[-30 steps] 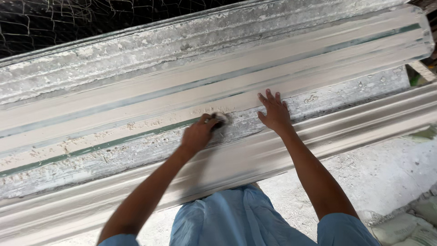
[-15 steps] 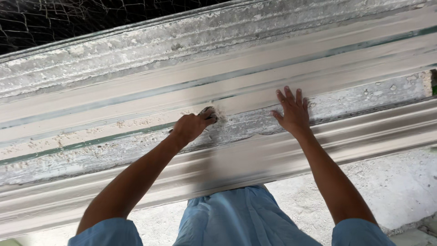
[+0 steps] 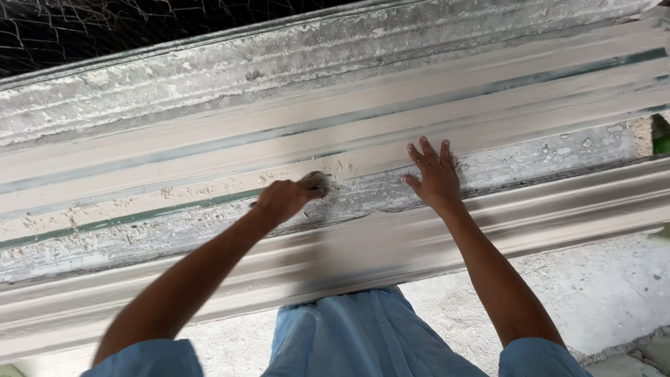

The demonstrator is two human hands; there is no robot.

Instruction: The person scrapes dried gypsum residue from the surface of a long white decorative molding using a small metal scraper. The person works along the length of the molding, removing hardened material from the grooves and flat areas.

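Two bare hands worked on a long, pale moulded strip [image 3: 391,132] that ran across the whole view, tilted slightly up toward the right. Its surface was stepped in ridges and grooves, coated in grey-white plaster, with thin green lines showing along two of the edges.

The left hand [image 3: 283,200] was curled into a closed grip around a small dark pad [image 3: 317,183], only the tip of which showed past the fingers; what kind of pad it was could not be told. The pad pressed against a rough, flaky band in the middle of the strip, where crumbs of plaster lay scattered just beside it.

The right hand [image 3: 436,178] lay flat on the same band, well to the right of the left one, fingers spread wide and holding nothing, with the palm resting on the surface. Both forearms reached up from short light-blue sleeves [image 3: 537,357], and a light-blue garment [image 3: 363,335] filled the bottom centre of the view.

Above the strip, at the top left, dark wire mesh [image 3: 105,28] showed against a black background. Below the strip, at the lower right, lay a rough, pale concrete floor [image 3: 600,293]. A small patch of green [image 3: 661,139] showed at the far right edge.
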